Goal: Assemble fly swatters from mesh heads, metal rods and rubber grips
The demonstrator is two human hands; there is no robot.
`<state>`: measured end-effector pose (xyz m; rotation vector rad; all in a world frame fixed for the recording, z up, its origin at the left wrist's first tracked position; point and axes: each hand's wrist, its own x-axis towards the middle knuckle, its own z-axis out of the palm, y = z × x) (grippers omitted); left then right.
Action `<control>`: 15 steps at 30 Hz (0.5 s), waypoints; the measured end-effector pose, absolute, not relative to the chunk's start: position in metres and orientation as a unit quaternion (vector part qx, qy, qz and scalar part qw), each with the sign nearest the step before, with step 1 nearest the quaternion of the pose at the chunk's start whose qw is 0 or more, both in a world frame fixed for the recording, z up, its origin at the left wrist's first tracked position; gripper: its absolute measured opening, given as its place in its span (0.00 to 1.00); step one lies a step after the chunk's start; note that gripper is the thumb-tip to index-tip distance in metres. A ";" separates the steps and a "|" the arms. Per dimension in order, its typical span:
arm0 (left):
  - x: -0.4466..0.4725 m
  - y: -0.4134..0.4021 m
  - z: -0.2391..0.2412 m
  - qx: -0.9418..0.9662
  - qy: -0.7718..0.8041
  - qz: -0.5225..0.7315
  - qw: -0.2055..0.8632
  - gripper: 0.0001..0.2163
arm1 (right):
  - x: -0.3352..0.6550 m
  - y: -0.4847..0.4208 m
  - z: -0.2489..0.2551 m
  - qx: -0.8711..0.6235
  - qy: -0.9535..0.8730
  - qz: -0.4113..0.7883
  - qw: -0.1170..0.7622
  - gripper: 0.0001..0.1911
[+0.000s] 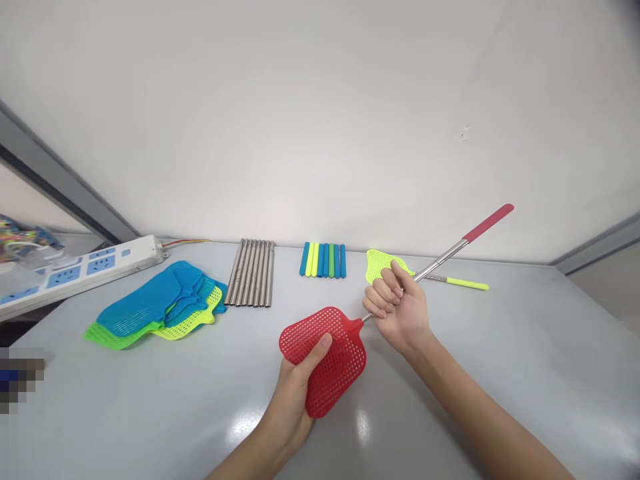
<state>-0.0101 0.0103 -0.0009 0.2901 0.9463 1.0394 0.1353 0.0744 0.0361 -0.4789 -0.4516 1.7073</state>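
I hold a red fly swatter above the grey table (500,347). My left hand (295,393) grips its red mesh head (330,360) from below, thumb on top. My right hand (397,310) is closed round the metal rod (440,260) just past the head. The rod runs up to the right and ends in a red grip (489,221). Behind my right hand lies an assembled yellow swatter, its mesh head (377,261) partly hidden and its yellow grip (467,284) sticking out to the right.
A pile of blue, green and yellow mesh heads (155,307) lies at the left. Several metal rods (251,272) and several blue, yellow and green grips (323,260) lie in rows by the white wall. A white power strip (75,273) sits far left.
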 end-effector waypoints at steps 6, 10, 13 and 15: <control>-0.013 0.010 0.001 0.153 0.393 0.479 0.770 0.15 | 0.145 0.081 0.043 -0.221 -0.211 0.714 0.630 0.16; -0.014 0.011 0.004 0.172 0.386 0.488 0.764 0.15 | 0.157 0.085 0.052 -0.236 -0.212 0.680 0.660 0.13; -0.015 0.012 0.004 0.173 0.395 0.486 0.760 0.16 | 0.174 0.089 0.059 -0.237 -0.190 0.639 0.707 0.13; -0.016 0.013 0.003 0.176 0.398 0.483 0.759 0.16 | 0.187 0.091 0.064 -0.242 -0.181 0.611 0.731 0.13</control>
